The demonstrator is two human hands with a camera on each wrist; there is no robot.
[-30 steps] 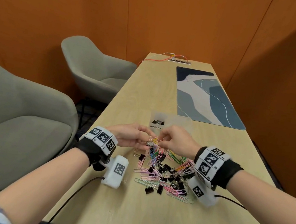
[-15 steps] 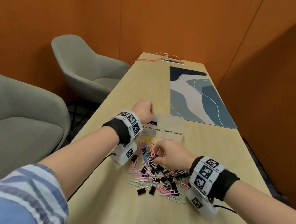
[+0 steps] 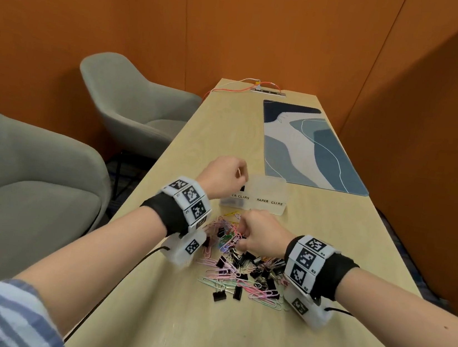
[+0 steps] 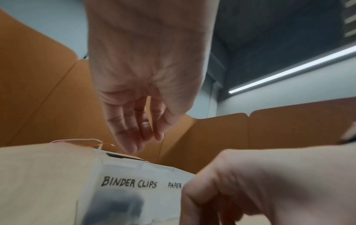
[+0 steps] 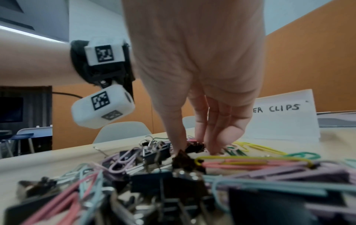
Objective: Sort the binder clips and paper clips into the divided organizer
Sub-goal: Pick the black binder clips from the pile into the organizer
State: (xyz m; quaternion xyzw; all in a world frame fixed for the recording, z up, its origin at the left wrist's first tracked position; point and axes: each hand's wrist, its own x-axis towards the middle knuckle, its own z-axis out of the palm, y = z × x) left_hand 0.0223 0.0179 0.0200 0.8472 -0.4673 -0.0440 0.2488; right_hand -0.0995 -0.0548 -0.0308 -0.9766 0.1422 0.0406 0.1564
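A translucent divided organizer labelled BINDER CLIPS and PAPER CLIPS stands mid-table. My left hand hovers over its binder-clip side, and the left wrist view shows the fingers hanging relaxed and holding nothing. Dark binder clips show through that compartment's wall. A mixed pile of black binder clips and coloured paper clips lies just in front of the organizer. My right hand reaches down into the pile's far edge. In the right wrist view, thumb and fingers pinch a black binder clip.
A blue patterned desk mat lies beyond the organizer on the right. A power strip with an orange cable sits at the table's far end. Two grey armchairs stand along the table's left edge. Orange walls close in all round.
My left hand went from the pile forward to above the binder-clip compartment. My right hand stayed at the pile and dipped down into it.
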